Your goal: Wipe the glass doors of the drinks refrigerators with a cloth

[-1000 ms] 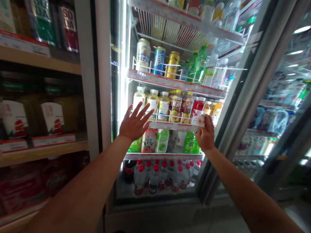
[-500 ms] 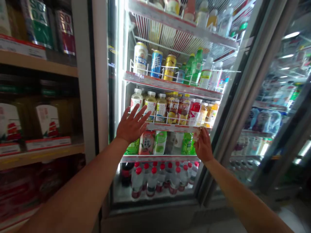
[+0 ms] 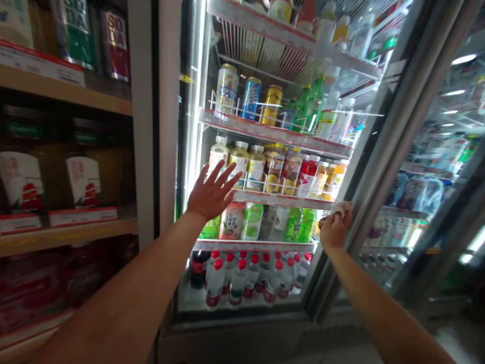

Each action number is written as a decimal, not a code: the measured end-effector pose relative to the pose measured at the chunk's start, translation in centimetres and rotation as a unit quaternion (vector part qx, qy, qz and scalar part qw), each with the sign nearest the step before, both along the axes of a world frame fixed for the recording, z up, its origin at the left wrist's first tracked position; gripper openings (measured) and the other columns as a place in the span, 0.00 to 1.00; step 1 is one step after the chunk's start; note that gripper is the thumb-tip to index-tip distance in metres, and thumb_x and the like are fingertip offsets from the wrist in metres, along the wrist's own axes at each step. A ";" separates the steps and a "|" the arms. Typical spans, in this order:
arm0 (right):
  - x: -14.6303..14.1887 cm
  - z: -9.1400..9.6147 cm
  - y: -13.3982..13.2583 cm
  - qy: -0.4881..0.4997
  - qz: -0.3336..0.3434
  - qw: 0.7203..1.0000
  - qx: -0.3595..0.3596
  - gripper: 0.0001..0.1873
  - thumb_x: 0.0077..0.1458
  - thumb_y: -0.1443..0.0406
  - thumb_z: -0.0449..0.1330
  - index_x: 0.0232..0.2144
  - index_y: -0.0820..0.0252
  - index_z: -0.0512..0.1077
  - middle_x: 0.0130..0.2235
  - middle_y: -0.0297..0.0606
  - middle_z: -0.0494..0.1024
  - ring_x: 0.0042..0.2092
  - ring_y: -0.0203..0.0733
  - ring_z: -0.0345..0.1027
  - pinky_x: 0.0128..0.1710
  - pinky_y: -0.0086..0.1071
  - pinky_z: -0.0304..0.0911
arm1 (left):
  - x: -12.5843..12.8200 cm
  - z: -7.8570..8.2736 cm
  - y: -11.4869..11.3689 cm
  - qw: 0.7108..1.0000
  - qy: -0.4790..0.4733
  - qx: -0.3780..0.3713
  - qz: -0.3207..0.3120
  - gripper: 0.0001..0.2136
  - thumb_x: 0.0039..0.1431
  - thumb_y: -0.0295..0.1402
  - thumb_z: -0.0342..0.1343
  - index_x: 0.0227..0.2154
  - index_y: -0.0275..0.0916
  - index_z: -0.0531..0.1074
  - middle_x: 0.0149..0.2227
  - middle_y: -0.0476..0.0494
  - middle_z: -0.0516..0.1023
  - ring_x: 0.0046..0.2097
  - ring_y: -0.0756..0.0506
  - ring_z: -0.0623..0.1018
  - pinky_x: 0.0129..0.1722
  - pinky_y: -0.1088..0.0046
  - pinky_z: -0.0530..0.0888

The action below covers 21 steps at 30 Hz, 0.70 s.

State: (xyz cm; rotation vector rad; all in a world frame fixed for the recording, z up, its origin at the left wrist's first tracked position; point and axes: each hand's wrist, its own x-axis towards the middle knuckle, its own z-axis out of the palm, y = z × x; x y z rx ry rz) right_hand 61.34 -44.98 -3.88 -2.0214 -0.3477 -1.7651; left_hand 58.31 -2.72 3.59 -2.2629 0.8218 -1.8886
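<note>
My left hand [image 3: 212, 191] is raised with fingers spread, held in front of the pale juice bottles [image 3: 238, 161] on the cooler's middle shelf [image 3: 280, 200]; nothing is in it. My right hand [image 3: 335, 227] is closed on a small white crumpled cloth [image 3: 342, 207], at the right end of that shelf, against the edge of the open glass door [image 3: 382, 151]. Green bottles [image 3: 299, 225] stand just left of the right hand.
The lit cooler holds cans [image 3: 250, 97] on an upper shelf and red-capped water bottles [image 3: 242, 278] at the bottom. A dark wooden shelf unit [image 3: 68, 227] with boxed goods stands to the left. More glass-door coolers [image 3: 435, 187] run to the right.
My right hand with the cloth has moved right and down, from the shelf front to the door edge. My left hand has stayed spread in about the same place.
</note>
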 end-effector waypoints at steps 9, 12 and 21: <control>1.2 3.5 3.8 -0.094 -0.036 0.993 -0.059 0.23 0.64 0.68 0.47 0.59 0.62 0.67 0.71 0.52 0.51 0.72 0.58 0.44 0.66 0.63 0.54 | -0.1 0.0 0.0 1.000 -0.009 0.005 0.016 0.35 0.69 0.36 0.53 0.72 0.52 0.40 0.72 0.46 0.51 0.73 0.38 0.46 0.72 0.47 0.45; -0.9 -0.8 5.9 -0.056 0.007 0.965 -0.256 0.29 0.61 0.72 0.51 0.64 0.55 0.64 0.68 0.45 0.62 0.72 0.51 0.47 0.67 0.52 0.59 | -0.1 0.0 0.0 1.000 -0.019 0.008 0.020 0.35 0.69 0.36 0.53 0.72 0.51 0.40 0.72 0.46 0.51 0.73 0.38 0.45 0.72 0.48 0.45; -1.1 5.3 6.6 -0.063 -0.013 0.967 -0.245 0.35 0.63 0.72 0.51 0.71 0.55 0.52 0.70 0.45 0.58 0.73 0.50 0.44 0.70 0.54 0.51 | -0.1 -0.1 -0.1 1.000 -0.003 0.000 0.016 0.37 0.68 0.36 0.54 0.72 0.53 0.39 0.72 0.47 0.51 0.73 0.38 0.46 0.72 0.48 0.45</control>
